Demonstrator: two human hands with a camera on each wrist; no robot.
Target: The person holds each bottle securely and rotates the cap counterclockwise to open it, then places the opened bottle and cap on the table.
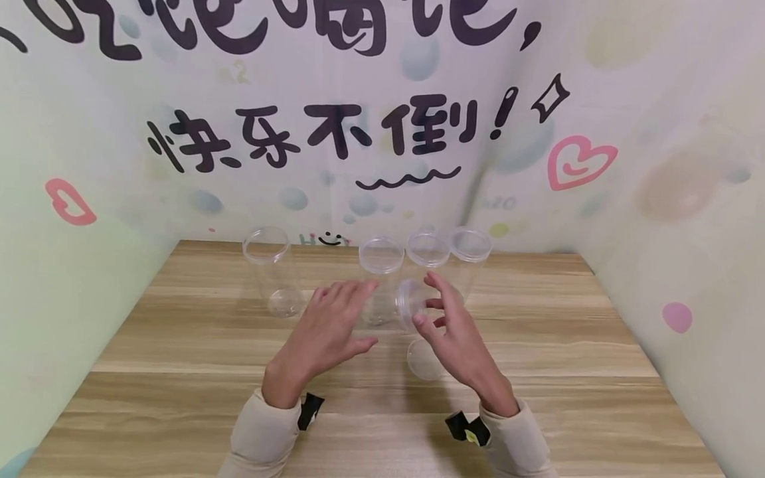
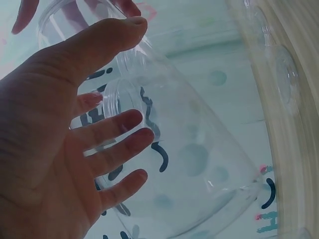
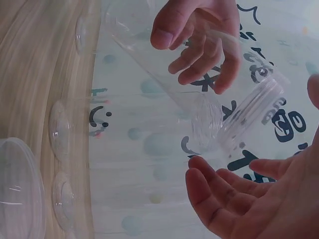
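Note:
A clear plastic jar hangs tilted above the table, its ringed mouth (image 1: pixel 409 303) turned up and to the right. My left hand (image 1: pixel 329 325) holds it, thumb on the near side and fingers spread along the far side; in the head view this hand covers most of the jar body. The left wrist view shows the jar's wall (image 2: pixel 199 144) slanting down to its base. Beside the mouth is my right hand (image 1: pixel 457 335), fingers loosely bent and apart, gripping nothing. Whether a lid sits on that mouth I cannot tell. A clear round lid (image 1: pixel 425 360) lies on the table under the right hand.
Behind the hands, several clear jars stand upright on the wooden table (image 1: pixel 179 372): one at the left (image 1: pixel 267 265), a middle jar (image 1: pixel 381 265), and two close together at the right (image 1: pixel 428 249). A printed curtain (image 1: pixel 335 79) rises behind the table's far edge.

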